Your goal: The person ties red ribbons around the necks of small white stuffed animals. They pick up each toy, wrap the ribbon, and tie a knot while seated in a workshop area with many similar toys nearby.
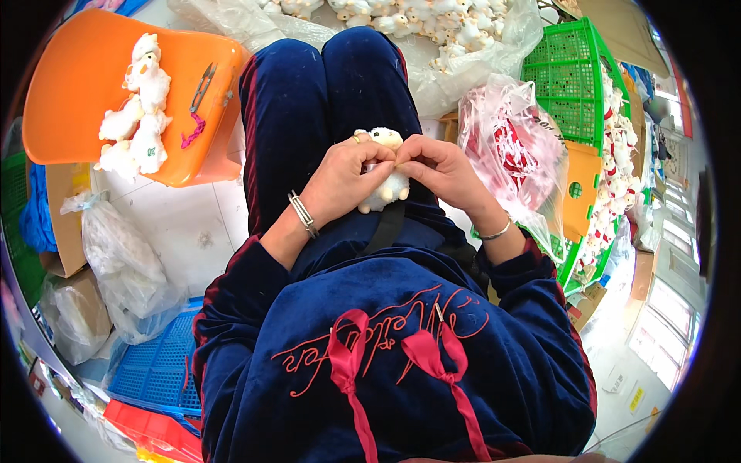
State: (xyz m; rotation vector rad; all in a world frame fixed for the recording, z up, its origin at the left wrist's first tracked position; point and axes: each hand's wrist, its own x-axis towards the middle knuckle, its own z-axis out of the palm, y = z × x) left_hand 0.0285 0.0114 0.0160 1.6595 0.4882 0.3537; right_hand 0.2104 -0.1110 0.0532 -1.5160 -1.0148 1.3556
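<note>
A small white plush toy [392, 189] with a cream face rests upright on my lap, its head up and its stubby feet toward me. My left hand [340, 179] is closed at its neck, thumb and forefinger pinched together. From the other side my right hand [446, 174] pinches at the same spot, and the fingertips of both hands meet in front of the toy's neck. Whether something thin lies between those fingertips is too small to tell. My fingers cover the toy's neck and upper body.
Left of my knees, an orange stool [69, 85] bears several white plush toys [147, 92], thread snips [203, 86] and a pink cord [194, 131]. At right are a bag of red-and-white pieces [509, 147] and a green crate [563, 77]. More toys [432, 19] lie ahead on plastic sheeting.
</note>
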